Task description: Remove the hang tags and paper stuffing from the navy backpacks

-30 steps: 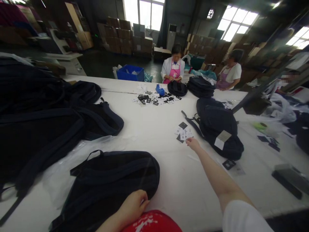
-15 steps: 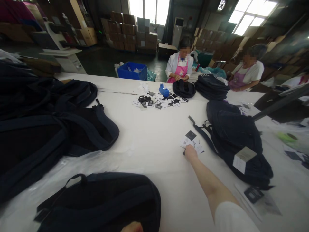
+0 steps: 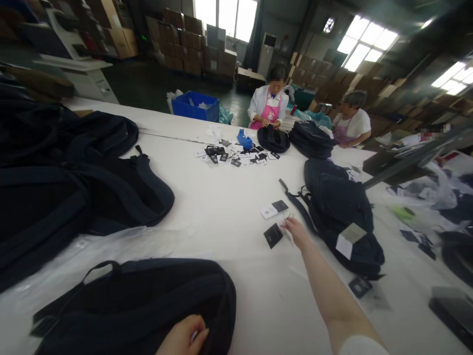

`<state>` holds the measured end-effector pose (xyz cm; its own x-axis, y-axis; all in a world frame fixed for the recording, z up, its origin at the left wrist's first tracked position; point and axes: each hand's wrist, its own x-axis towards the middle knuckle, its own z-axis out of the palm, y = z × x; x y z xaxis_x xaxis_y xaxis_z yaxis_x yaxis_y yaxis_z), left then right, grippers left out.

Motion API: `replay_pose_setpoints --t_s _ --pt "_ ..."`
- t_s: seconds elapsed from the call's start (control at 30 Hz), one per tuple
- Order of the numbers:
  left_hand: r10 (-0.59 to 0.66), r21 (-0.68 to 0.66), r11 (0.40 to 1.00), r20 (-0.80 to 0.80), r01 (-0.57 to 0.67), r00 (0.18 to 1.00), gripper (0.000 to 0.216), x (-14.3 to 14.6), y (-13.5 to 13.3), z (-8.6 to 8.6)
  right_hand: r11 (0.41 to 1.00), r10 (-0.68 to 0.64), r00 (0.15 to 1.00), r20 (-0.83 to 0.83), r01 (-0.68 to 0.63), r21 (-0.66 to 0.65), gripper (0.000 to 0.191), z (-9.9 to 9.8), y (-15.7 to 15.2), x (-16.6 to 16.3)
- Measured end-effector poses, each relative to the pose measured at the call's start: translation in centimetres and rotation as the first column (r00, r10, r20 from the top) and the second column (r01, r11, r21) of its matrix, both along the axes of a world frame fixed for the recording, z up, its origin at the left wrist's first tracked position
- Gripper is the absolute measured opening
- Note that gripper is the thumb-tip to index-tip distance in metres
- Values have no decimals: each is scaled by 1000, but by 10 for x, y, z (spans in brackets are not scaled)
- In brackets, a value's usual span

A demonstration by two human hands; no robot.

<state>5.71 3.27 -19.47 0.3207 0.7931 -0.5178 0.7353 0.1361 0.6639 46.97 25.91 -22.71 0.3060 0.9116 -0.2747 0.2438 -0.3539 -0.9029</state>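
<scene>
Over the white table, my right hand (image 3: 294, 230) is closed with its fingertips pinching a black hang tag (image 3: 273, 235) and what looks like its thin string. Just beyond it, a black and white hang tag (image 3: 274, 209) lies on the table. To the right rests a dark navy backpack (image 3: 342, 217) with a folded beige and white card (image 3: 351, 240) on it. At the lower edge my left hand (image 3: 186, 336) is curled over another dark backpack (image 3: 148, 301), thumb and fingers together; what they hold, if anything, is hidden.
Several dark backpacks (image 3: 121, 192) are heaped on the left. Loose tags (image 3: 236, 157) and a blue tape dispenser (image 3: 244, 140) lie farther back. Across the white table (image 3: 207, 212) a person in a pink apron (image 3: 270, 109) works beside a blue bin (image 3: 195, 107); others are farther right.
My right hand has drawn a black tag away from the small group of tags, toward me. My left hand has come further into view over the near backpack. The view has shifted slightly.
</scene>
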Motion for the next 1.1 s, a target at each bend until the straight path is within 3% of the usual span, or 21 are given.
replay_pose_setpoints --t_s 0.2,0.27,0.33,0.37,0.43,0.5,0.6,0.67,0.73,0.8,0.87,0.93,1.1 --pt "10 141 990 126 -28 992 36 3 -14 45 979 62 916 -397 21 202 31 99 -87 -51" --pt "-1 243 969 161 -38 987 34 7 -18 66 975 117 791 -601 24 221 24 126 -123 -79" --pt "10 419 905 154 -74 988 34 10 -23 89 978 165 594 -787 6 210 17 147 -159 -112" --pt "18 516 853 132 -84 991 50 11 -25 101 980 182 510 -841 -22 198 14 156 -177 -129" --pt "-14 653 756 81 -43 997 82 9 -31 123 978 206 443 -873 -114 173 10 171 -210 -162" --pt "-99 718 695 37 43 994 86 4 -38 142 966 231 459 -858 -209 149 8 183 -239 -192" --pt "-211 710 683 -33 172 977 43 -7 -49 158 938 305 556 -773 -317 142 12 193 -271 -227" --pt "-211 661 724 -61 198 976 26 -13 -58 162 932 358 674 -646 -298 205 15 195 -285 -241" --pt "-157 601 789 -5 128 988 37 -16 -69 160 919 333 852 -403 -199 339 17 191 -295 -251" --pt "-88 512 859 170 -12 982 48 -15 -80 156 861 221 969 -111 -140 489 19 183 -303 -259" --pt "-30 384 915 380 -128 925 54 -12 -92 152 805 130 988 88 -157 573 20 172 -310 -268" --pt "-4 316 931 508 -182 861 53 -11 -101 150 776 90 984 153 -166 608 20 163 -317 -278" --pt "-56 409 895 495 -176 867 37 -20 -115 148 788 130 991 45 -131 601 21 164 -318 -295"
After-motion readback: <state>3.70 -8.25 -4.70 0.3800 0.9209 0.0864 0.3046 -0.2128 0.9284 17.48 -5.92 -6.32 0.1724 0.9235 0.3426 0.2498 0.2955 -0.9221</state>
